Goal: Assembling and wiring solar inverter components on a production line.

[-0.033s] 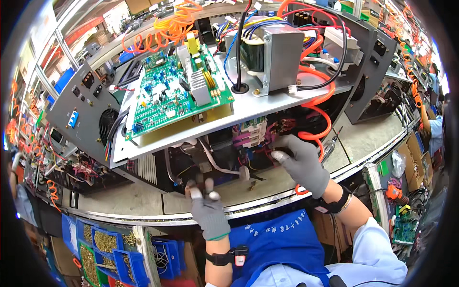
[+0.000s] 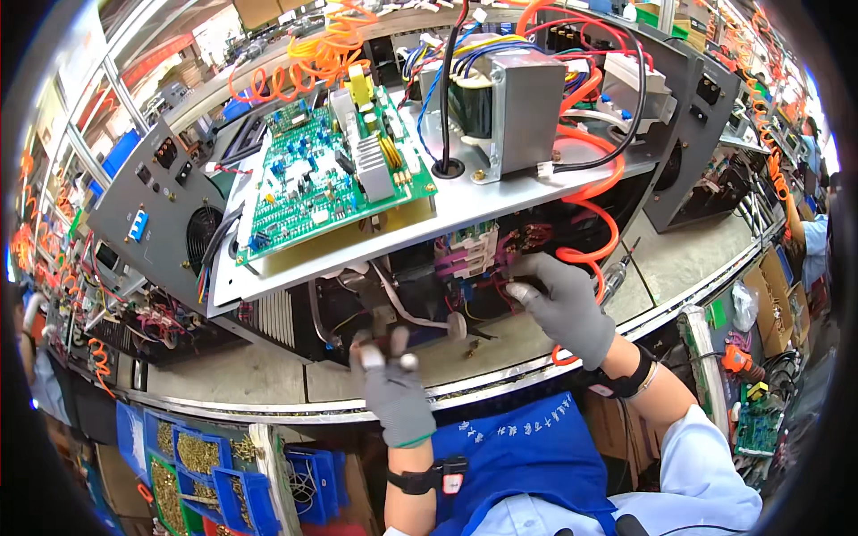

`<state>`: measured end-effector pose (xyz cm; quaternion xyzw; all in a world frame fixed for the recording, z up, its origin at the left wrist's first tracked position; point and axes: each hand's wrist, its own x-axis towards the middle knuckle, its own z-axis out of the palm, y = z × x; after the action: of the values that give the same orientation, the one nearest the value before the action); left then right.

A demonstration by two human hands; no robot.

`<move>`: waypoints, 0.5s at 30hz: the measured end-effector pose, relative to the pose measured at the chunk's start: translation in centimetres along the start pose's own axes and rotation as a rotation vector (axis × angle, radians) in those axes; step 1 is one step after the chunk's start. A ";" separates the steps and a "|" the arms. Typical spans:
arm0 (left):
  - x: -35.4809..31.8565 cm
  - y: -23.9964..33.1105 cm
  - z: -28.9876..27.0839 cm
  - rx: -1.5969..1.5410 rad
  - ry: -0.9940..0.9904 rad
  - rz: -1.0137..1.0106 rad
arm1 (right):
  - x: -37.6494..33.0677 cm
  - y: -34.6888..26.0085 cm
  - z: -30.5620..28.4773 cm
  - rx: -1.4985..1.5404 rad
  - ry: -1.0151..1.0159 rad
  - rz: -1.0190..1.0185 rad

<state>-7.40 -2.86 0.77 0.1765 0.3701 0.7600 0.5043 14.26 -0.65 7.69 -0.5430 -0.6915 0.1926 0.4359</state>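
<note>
An open grey machine chassis holds a tilted metal plate with a green circuit board on it. Below the plate's front edge, my gloved right hand reaches in beside a white-and-purple terminal block and dark red wires. Its thumb and fingers curl together at the wires; whatever lies between them is hidden. My gloved left hand is over the bench edge, slightly blurred, its fingers apart and nothing visible in them. Just beyond its fingertips are a white cable and the chassis's lower opening.
A transformer in a grey bracket stands on the plate. An orange coiled hose hangs down in front, near a screwdriver-like tool. Blue bins of brass screws sit at lower left. More chassis stand on both sides.
My left hand has shifted slightly to the right, its fingers moving a little. The right hand stays in place at the wires.
</note>
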 end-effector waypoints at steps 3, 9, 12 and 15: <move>-0.5 -0.7 3.1 0.358 -0.301 0.216 | 0.9 0.2 0.0 -0.130 0.025 -0.157; 2.5 -1.5 6.2 0.929 -0.600 0.423 | 1.9 0.3 0.8 -0.358 0.018 -0.299; 3.0 -1.7 6.8 1.147 -0.582 0.527 | 2.1 0.4 1.0 -0.416 -0.015 -0.270; 3.0 -1.5 7.2 1.289 -0.559 0.703 | 2.5 0.4 1.6 -0.410 0.056 -0.261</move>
<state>-3.05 2.92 4.13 0.7256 0.5200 0.4378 0.1068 13.14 2.12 7.55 -0.5311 -0.7681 -0.0248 0.3568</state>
